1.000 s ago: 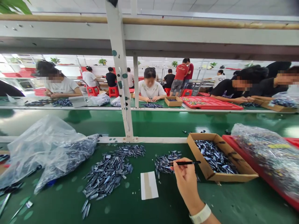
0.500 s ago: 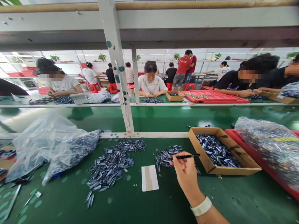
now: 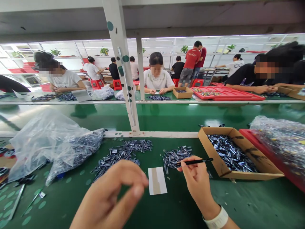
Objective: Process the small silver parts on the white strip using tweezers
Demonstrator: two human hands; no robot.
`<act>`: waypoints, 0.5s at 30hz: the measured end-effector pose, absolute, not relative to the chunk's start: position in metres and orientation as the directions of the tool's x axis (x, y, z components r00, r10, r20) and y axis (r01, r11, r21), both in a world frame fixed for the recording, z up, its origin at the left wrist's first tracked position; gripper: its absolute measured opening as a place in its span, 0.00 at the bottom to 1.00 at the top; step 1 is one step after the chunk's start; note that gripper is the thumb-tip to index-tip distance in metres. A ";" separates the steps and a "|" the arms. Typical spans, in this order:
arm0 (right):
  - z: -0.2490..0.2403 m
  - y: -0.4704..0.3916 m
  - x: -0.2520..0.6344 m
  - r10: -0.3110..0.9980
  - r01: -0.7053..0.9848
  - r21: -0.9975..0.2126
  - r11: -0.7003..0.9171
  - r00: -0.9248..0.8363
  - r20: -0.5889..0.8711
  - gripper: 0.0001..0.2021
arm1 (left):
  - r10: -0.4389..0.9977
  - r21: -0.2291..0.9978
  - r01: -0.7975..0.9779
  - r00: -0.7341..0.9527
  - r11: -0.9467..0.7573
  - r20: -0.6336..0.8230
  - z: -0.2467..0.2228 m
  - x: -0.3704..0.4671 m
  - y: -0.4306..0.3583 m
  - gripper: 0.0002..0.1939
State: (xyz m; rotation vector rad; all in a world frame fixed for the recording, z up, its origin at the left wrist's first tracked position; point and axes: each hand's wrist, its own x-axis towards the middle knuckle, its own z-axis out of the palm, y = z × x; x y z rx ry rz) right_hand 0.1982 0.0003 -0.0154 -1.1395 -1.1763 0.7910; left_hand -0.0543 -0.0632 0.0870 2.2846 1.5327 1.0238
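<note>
the person's two hands are well apart over the green tabletop (image 3: 186, 210). the right hand (image 3: 197, 181), right of centre in the lower half of the frame, is closed on a black tool (image 3: 205, 160), thin as a pen, gripped between thumb and fingers; it lies nearly level, its tip pointing left at the small pile (image 3: 176, 156) of dark pieces, though whether it touches them cannot be told. a pale band circles that wrist. the left hand (image 3: 97, 194), blurred at the bottom centre, is raised with fingers curled and thumb tip near the forefinger; whether anything is pinched there cannot be told. between the hands lies a white card (image 3: 162, 178) with a tan stripe down it. behind the left hand spreads the large pile (image 3: 119, 157) of similar pieces, partly hidden by it. at middle right a cardboard box (image 3: 257, 175) holds more dark pieces, just beside a red tray (image 3: 246, 135) bearing a full clear bag (image 3: 281, 133). at middle left a plastic bag (image 3: 47, 140) slumps, dark pieces inside. at upper centre a co-worker (image 3: 158, 79) sits across the way, both hands on the far surface.
</note>
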 end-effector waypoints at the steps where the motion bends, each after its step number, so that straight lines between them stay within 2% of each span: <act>1: -0.017 0.000 0.197 0.929 0.090 -0.957 0.275 0.233 0.288 0.11 | 0.896 0.524 0.753 0.198 -0.399 0.397 0.087 -0.052 -0.050 0.12; 3: -0.021 0.001 0.196 0.935 0.102 -0.957 0.271 0.210 0.287 0.11 | 0.951 0.434 0.876 0.082 -0.212 0.299 0.077 -0.049 -0.026 0.12; 5: -0.025 0.002 0.194 0.941 0.112 -0.958 0.264 0.186 0.281 0.11 | 0.986 0.219 0.973 0.035 -0.070 0.161 0.060 -0.047 -0.007 0.13; 8: -0.029 0.004 0.192 0.948 0.133 -0.958 0.252 0.163 0.272 0.10 | 0.994 0.121 0.991 0.050 -0.061 0.093 0.039 -0.044 0.009 0.10; 15: -0.028 0.007 0.187 0.963 0.195 -0.959 0.206 0.134 0.234 0.08 | 0.984 0.065 0.982 0.179 -0.179 0.009 0.026 -0.046 0.015 0.09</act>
